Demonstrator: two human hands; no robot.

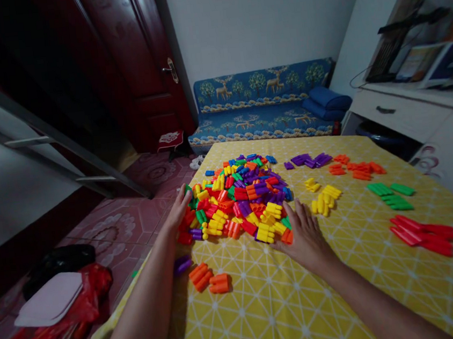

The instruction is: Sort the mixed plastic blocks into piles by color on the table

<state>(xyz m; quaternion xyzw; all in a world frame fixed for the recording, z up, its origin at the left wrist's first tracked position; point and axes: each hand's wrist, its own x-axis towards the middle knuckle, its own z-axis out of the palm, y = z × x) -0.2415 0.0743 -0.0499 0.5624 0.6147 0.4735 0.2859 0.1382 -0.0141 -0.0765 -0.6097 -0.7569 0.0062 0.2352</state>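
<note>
A large heap of mixed plastic building blocks (230, 204) in red, yellow, green, purple, orange and blue lies on the table between my hands. Against the heap's left edge rests my left hand (181, 204), fingers stretched out, with a green block (188, 189) at its fingertips; part of the hand is seen edge-on. My right hand (304, 231) is at the near right edge of the heap, fingers apart, its thumb by a yellow block (264, 233). Two orange blocks (219, 283) and a purple block (182, 265) lie close to my left forearm.
Along the right of the patterned yellow tablecloth (281, 304) lie separate groups of purple blocks (310, 160), orange blocks (360, 169), yellow blocks (327, 199), green blocks (391, 196) and red blocks (425, 235). A blue sofa (262, 120) stands behind the table, a white cabinet (419, 117) at right.
</note>
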